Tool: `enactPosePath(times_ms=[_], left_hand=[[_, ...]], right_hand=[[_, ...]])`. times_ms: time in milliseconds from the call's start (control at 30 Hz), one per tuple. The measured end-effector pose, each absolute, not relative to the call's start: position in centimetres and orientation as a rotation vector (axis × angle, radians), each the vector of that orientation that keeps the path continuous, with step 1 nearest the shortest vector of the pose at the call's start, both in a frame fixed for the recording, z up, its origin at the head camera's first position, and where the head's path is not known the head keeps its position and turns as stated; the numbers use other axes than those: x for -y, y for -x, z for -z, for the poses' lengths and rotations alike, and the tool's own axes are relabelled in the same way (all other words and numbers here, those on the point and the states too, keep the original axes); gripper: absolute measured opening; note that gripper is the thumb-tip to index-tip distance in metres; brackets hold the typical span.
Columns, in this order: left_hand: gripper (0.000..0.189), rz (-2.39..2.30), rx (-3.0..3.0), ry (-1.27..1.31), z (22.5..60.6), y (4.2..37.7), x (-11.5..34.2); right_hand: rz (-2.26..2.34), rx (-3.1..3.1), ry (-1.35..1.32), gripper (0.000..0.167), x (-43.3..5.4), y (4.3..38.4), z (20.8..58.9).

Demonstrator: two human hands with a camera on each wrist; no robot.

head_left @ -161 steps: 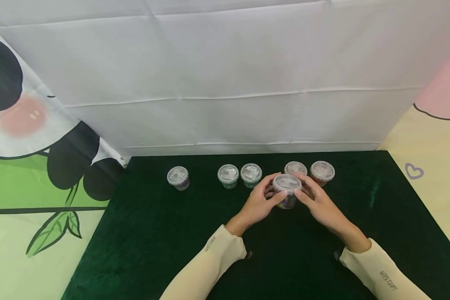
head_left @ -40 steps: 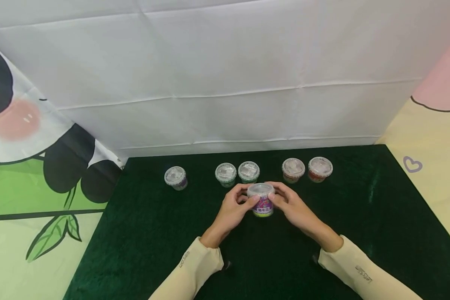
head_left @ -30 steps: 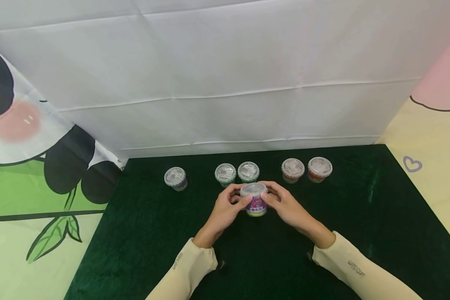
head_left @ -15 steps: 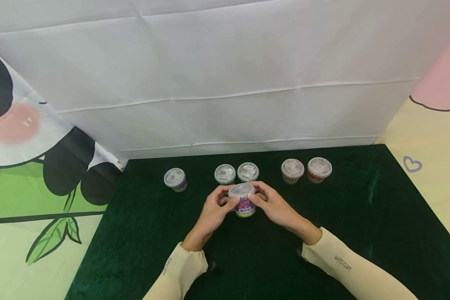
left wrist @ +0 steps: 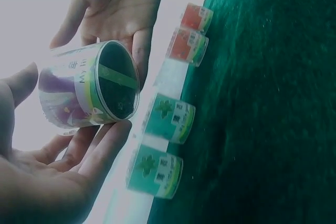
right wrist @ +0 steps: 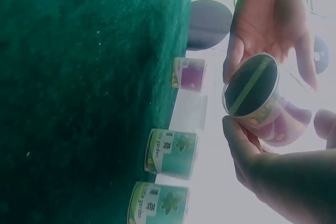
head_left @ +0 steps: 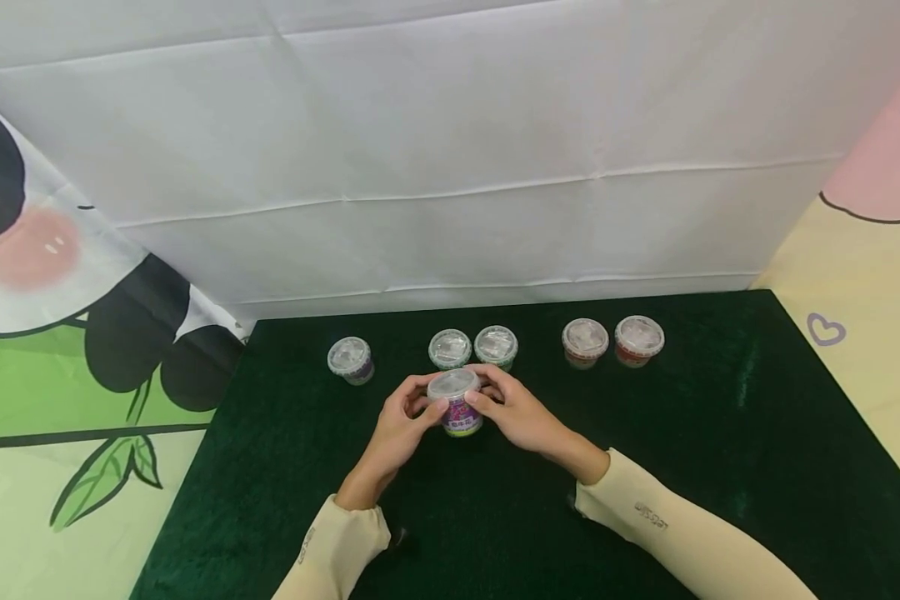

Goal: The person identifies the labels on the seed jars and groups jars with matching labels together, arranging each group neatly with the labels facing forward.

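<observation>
Both hands hold one clear-lidded plastic tub [head_left: 462, 415] with a purple label, in front of two green-labelled tubs. My left hand [head_left: 397, 431] grips its left side, and my right hand [head_left: 523, 417] grips the right, thumbs towards me and fingers around the sides. In the left wrist view the tub [left wrist: 73, 90] shows its dark base with a pale green stripe, so it is lifted off the cloth. The right wrist view shows the same base of the tub [right wrist: 254, 85], with fingertips close to its lower rim. The lid appears to be on.
Along the back of the dark green cloth [head_left: 682, 467] stand lidded tubs: a purple one [head_left: 352, 360] at left, two green ones, one at left [head_left: 450, 348] and one at right [head_left: 497, 345], and two red ones, left [head_left: 585, 342] and right [head_left: 639, 338]. A white sheet [head_left: 450, 225] hangs behind.
From in front of the red tubs, both hands have carried the purple-labelled tub left to in front of the green ones, keeping hold of it. The standing tubs have stayed in place.
</observation>
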State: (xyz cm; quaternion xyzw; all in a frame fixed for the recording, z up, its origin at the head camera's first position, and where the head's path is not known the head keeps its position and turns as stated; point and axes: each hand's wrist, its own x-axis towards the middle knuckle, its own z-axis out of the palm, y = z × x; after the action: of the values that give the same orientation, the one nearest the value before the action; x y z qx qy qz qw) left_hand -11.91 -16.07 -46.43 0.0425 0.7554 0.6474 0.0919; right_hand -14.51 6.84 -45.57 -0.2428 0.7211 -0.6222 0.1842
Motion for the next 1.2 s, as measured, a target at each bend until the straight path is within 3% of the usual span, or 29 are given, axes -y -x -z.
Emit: enactPosePath(times_ms=[1200], left_hand=[[0.06, -1.756, -2.522, -0.168, 47.7, 12.9, 22.5]], right_hand=[[1.64, -2.14, 0.781, 0.059, 0.1, 16.8, 46.3]])
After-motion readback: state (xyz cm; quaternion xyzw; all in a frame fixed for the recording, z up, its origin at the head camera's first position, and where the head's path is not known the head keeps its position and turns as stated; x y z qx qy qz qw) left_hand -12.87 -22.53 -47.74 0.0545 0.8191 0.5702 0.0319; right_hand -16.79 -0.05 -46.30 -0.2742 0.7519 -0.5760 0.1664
